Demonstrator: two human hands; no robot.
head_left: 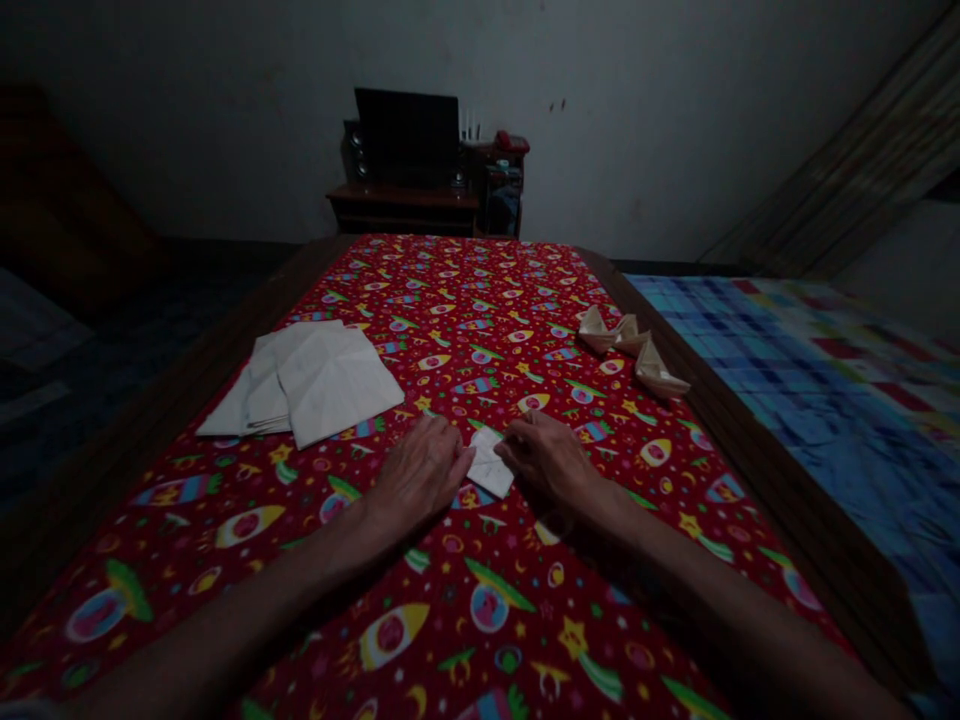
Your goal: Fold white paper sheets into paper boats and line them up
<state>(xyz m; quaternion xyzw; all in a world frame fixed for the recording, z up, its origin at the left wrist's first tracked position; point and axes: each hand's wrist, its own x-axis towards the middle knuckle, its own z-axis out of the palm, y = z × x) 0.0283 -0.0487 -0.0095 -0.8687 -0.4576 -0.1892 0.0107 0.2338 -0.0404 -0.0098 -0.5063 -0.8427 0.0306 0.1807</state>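
Observation:
A small folded piece of white paper (491,468) lies on the red patterned cloth between my two hands. My left hand (426,462) is closed at its left edge, thumb and fingers pinching the paper. From the other side my right hand (551,455) pinches its right edge with curled fingers. Off to the left rests a loose stack of white paper sheets (341,385), the top ones showing crease lines. Several folded paper shapes (656,372) with pointed peaks, like paper boats, stand to the right near the cloth's edge.
The red cloth (480,340) with rockets and stars covers a long wooden table (750,450). Beyond its far end, a dark monitor (409,135) stands on a small desk beside a red telephone (511,142). A bed with a checked blue sheet (795,370) is at the right.

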